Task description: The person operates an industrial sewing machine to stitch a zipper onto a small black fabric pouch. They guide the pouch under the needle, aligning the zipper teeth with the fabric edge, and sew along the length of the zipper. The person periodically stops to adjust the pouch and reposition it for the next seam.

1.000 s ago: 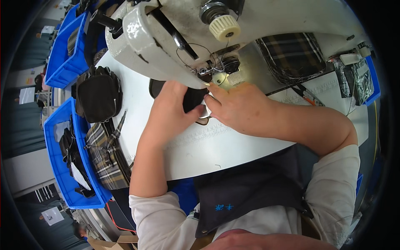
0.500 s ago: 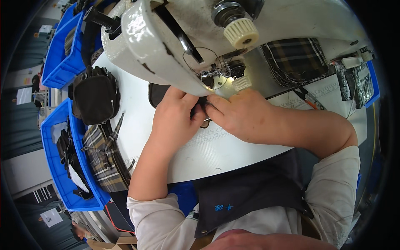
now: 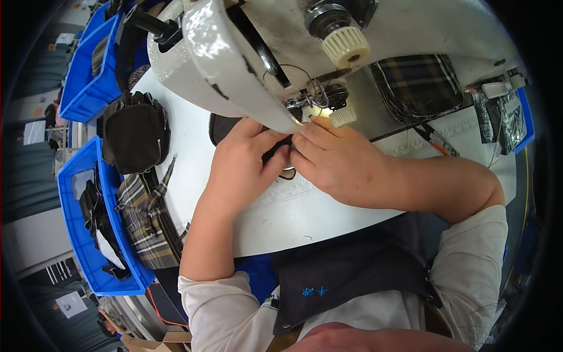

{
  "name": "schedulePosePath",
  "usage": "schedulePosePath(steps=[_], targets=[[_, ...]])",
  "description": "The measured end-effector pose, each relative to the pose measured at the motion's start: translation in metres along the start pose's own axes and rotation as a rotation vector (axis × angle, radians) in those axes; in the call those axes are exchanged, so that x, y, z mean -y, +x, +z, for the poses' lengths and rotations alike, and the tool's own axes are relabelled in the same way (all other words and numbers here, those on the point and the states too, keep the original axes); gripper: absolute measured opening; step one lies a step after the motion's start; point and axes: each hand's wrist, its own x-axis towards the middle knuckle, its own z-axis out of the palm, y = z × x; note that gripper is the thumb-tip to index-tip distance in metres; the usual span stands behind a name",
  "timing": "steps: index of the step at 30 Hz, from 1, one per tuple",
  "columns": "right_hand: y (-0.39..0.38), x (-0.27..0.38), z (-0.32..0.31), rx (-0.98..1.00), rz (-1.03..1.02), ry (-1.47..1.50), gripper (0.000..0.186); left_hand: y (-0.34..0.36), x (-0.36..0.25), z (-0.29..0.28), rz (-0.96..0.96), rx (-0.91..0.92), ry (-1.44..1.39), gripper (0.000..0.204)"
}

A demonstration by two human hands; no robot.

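While the far left is mostly dark curtains [image 3: 28, 76], there's a white sheet [image 3: 34, 134] up on them, print too small to make out. Next come two blue bins, an upper one [image 3: 88, 110] and a lower one [image 3: 126, 286] with dark bits inside. A black zip bag [image 3: 134, 139] and a plaid bag [image 3: 141, 217] crowd the bench's left edge, right beside the lower bin. The white sewing machine [image 3: 205, 53] hangs over the work, so room's tight there. Under its head is the dark cloth piece [image 3: 219, 127], with the left hand [image 3: 241, 167] on it, thumb and fingers bent. White bench [image 3: 281, 229] shows between the forearms, ruler marks printed across it, front edge bowing just above a dark apron [image 3: 358, 258] with blue stitched characters. The right hand [image 3: 335, 161] has its fingers bunched by the needle area, nearly meeting the left. Can't tell if either one's pinching the cloth or just pressing. Further right: plaid pieces [image 3: 416, 88], orange-handled snips [image 3: 437, 142] near a second run of ruler marks, then shiny plastic packets [image 3: 511, 122] at the far edge.
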Motion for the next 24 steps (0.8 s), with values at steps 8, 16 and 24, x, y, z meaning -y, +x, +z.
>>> schedulePosePath(steps=[8, 16, 24], targets=[[0.002, 0.004, 0.000, -0.040, 0.000, -0.045, 0.025, 0.002, 0.008, -0.005, -0.024, 0.035, -0.122, 0.029], [0.002, 0.007, 0.003, -0.018, 0.013, -0.040, 0.023, 0.010, 0.003, 0.015, 0.123, -0.191, 0.239, 0.034], [0.001, 0.004, 0.004, -0.006, 0.012, -0.011, 0.022, 0.010, -0.017, 0.019, -0.022, -0.151, 0.346, 0.032]])
